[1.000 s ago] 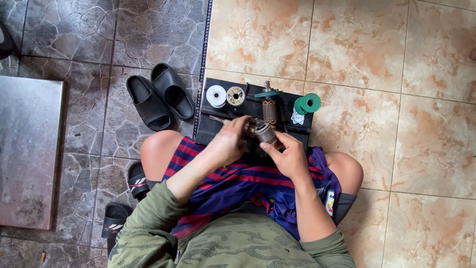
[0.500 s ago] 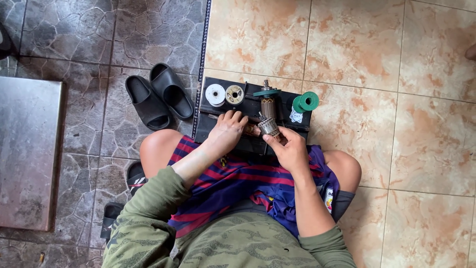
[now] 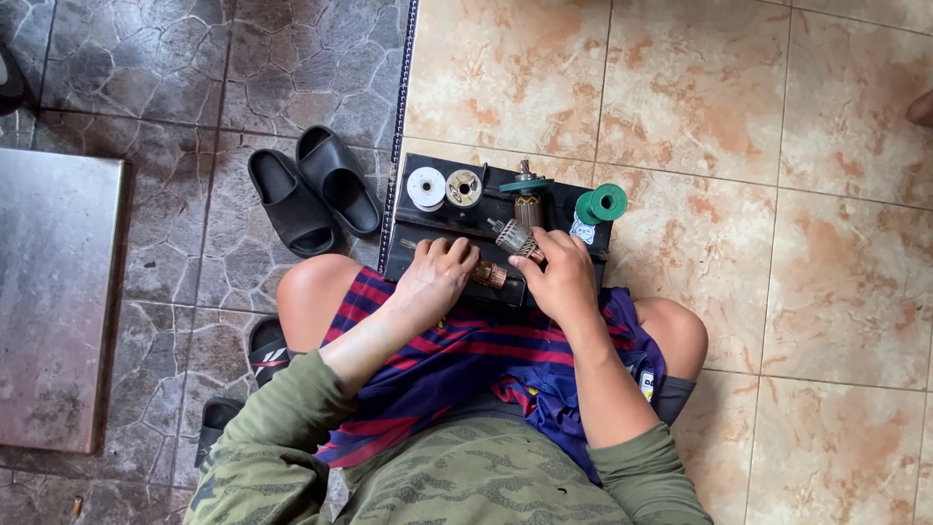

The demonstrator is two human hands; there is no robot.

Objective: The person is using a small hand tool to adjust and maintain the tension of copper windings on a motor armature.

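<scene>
A: Since a moment ago the left hand (image 3: pixel 434 274) has dropped flat, palm down and fingers spread, onto the black rectangular work tray (image 3: pixel 409 255), and the right hand (image 3: pixel 559 280) has shifted left.

B: What is the right hand gripping?

A: Its fingers are closed around a cylindrical metal motor armature with copper windings (image 3: pixel 507 251), tilted, lying over the tray between both hands.

B: And beyond the hands?

A: On the tray's far edge, a white thread spool (image 3: pixel 426 188), beside it a brass-coloured round spool (image 3: pixel 464 188), then an upright rusty metal rotor with a teal disc (image 3: pixel 526 197), and a green tape roll (image 3: pixel 603 205). Left, on the grey stone floor (image 3: pixel 175 68), a pair of black rubber slide sandals (image 3: pixel 313 190).
</scene>
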